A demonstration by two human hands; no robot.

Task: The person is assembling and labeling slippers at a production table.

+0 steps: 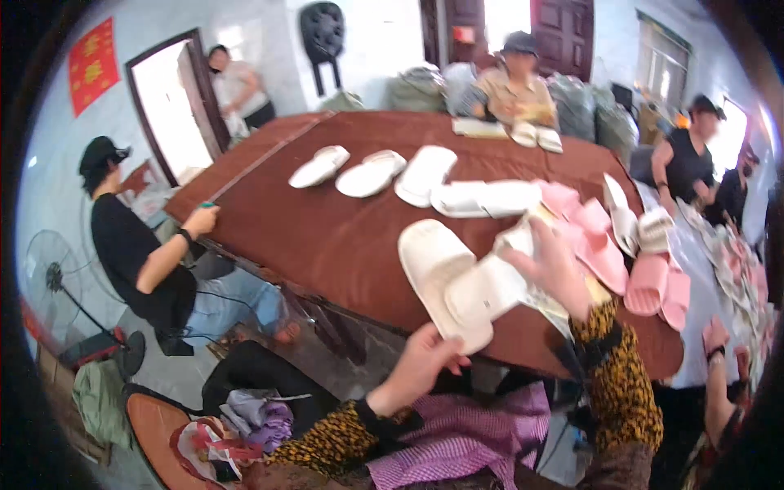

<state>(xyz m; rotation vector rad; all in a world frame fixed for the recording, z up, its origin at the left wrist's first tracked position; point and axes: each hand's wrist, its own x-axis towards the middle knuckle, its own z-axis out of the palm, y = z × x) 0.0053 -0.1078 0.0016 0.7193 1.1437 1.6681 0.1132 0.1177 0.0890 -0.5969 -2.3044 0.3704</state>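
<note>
A cream slipper [429, 253] is tilted just above the near edge of the table, its wide strap facing right. My left hand [423, 362] pinches one end of it, thumb on top. My right hand [555, 265] is closed on a white slipper part [516, 239] beside it; the fingers partly hide its shape, and where the two pieces meet is hard to make out. Close to my right hand lie pink slippers [592, 229] in an overlapping pile. Beyond my hands, a row of white slippers [426, 175] lies across the brown-covered table [269, 192].
A seated person [143, 245] is at the table's left side, and another person [516, 86] sits at the far side. More slippers [647, 282] lie at the right edge. Further right, people work by a heap of pink and white pieces [739, 269]. A standing fan [55, 273] is far left.
</note>
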